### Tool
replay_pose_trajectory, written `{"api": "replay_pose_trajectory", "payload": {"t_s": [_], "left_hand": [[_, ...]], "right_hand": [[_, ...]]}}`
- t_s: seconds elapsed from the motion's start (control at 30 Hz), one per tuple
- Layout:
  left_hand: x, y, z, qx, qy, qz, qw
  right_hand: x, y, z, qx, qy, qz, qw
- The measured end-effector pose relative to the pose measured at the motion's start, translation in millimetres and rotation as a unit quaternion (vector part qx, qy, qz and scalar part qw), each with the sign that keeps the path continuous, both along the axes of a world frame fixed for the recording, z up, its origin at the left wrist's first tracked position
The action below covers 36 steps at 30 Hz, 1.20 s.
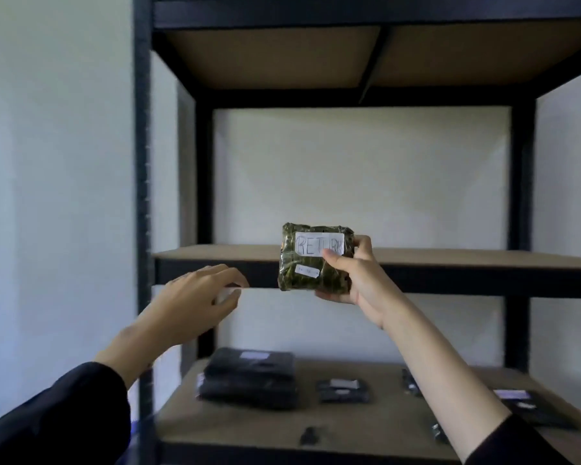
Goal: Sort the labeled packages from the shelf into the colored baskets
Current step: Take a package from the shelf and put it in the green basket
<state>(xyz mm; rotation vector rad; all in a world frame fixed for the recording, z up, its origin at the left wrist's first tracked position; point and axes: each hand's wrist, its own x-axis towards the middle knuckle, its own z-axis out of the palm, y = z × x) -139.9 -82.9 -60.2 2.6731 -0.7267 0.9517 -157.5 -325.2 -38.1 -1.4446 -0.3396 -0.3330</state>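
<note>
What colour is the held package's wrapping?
Mottled dark green package, white label; head view.

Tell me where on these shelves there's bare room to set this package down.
The middle wooden shelf board shows bare from the left post to the green wrapped package in the right hand, and right of it. The lower shelf board is crowded: stacked black packages, small black package, flat black package. Its front centre is open.
</note>
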Motion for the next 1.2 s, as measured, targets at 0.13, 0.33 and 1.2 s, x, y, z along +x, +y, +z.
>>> {"api": "replay_pose_trajectory", "payload": {"t_s": [0.13, 0.33, 1.2], "left_hand": [[-61, 119, -43, -0.008, 0.023, 0.047, 0.999], [-109, 269, -123, -0.039, 0.131, 0.186, 0.973], [-18, 574, -321, -0.065, 0.324, 0.283, 0.9]], "right_hand": [[-21, 109, -33, 0.002, 0.046, 0.07, 0.996], [-39, 255, -116, 0.017, 0.157, 0.163, 0.974], [98, 596, -352, 0.022, 0.378, 0.246, 0.892]]}}
